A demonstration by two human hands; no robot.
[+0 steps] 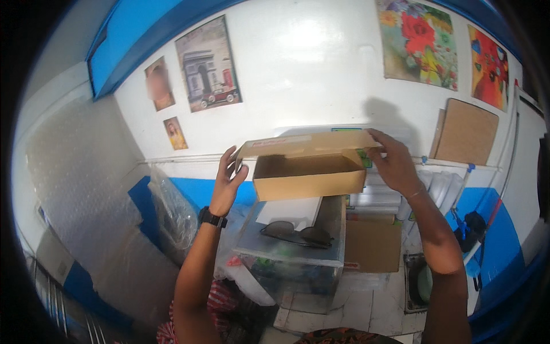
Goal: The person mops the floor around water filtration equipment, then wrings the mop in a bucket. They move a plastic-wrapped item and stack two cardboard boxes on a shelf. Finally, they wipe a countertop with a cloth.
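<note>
A brown cardboard box (307, 185) is raised open before me, its inside dark and no contents visible. Both my hands grip its lid (309, 144), which bears tape and red printing. My left hand (227, 185), with a black watch on the wrist, holds the lid's left end. At the right end, my right hand (393, 163) pinches the corner between fingers and thumb. Below the box stands a clear-sided case (296, 275). On its top lie dark sunglasses (296, 234) and a flat white item (285, 213). Whether the box rests on the case I cannot tell.
Bubble wrap (81, 185) covers the left side. Behind the case are stacked plastic-wrapped rolls (380, 195) and a cardboard carton (373, 247). A sink (414, 284) is set into the tiled counter (356, 307) at right. Brown boards (466, 131) lean against the wall.
</note>
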